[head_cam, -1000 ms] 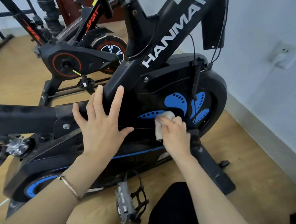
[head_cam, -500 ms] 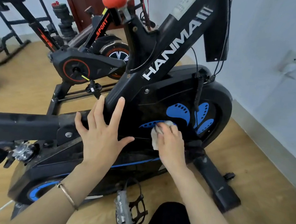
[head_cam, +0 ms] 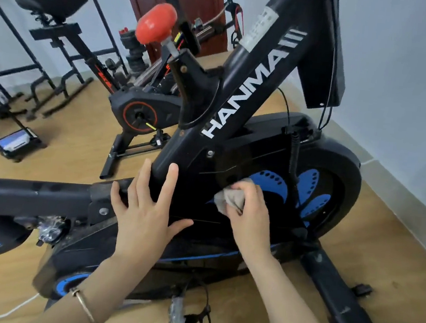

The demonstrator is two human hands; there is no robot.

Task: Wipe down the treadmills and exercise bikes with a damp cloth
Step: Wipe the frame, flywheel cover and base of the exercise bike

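**Work surface.** The black exercise bike with blue trim (head_cam: 261, 145) stands on the light wooden floor (head_cam: 393, 259), close to the wall. The surface being cleaned is its glossy black plastic side cover (head_cam: 246, 159), an upright panel facing the person.

**Right hand** (head_cam: 252, 218). The grip is closed round a small, crumpled, off-white cloth (head_cam: 229, 200). The fingers curl over the wad and press it against the side cover, near the middle of the panel and just beside the left edge of the blue petal pattern (head_cam: 272, 186). Bunching the cloth likely serves to form a firm pad that can be pushed against an upright surface without slipping from the hand.

**Left hand** (head_cam: 146, 214). The grip is open and holds nothing. The fingers are spread and lie flat at the foot of the slanted black frame post with white lettering (head_cam: 249, 81), at the left edge of the side cover. This placement probably braces the person and steadies the machine against the push of wiping.

**Stage.** Wiping of the side cover appears to be under way. How much of the panel has been cleaned cannot be told.

**Remaining work.** A second bike, black with red trim (head_cam: 143, 112), stands behind, well apart from both hands. It would presumably need the same treatment.
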